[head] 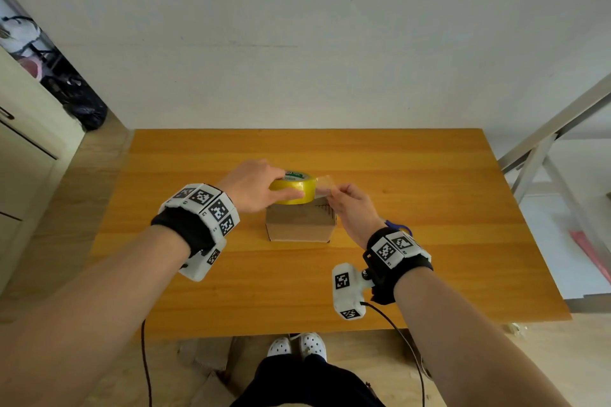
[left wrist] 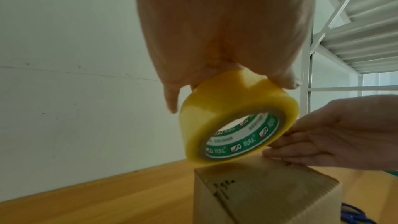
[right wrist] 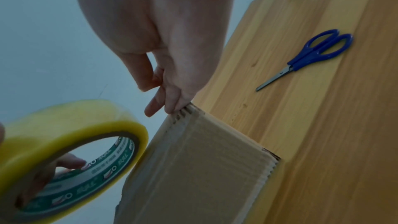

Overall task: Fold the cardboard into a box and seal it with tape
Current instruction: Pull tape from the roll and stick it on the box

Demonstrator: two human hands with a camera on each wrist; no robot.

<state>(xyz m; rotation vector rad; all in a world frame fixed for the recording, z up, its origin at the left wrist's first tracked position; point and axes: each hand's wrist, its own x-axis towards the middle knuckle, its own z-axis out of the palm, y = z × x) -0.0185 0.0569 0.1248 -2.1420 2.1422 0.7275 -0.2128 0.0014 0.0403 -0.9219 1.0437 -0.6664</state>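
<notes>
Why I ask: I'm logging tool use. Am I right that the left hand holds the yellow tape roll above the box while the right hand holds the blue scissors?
Not quite. The scissors lie untouched on the table, as the right wrist view shows. The right hand pinches the tape's free end. The left hand does hold the tape roll above the box.

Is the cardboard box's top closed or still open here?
Closed: the cardboard box shows its top flaps lying flat in both wrist views. The tape roll hovers just above it. Whether tape seals it, cannot tell.

Black wristbands [head: 188, 231] with white tag-marked blocks, black cables [head: 145, 363], white perforated clogs [head: 297, 345]
</notes>
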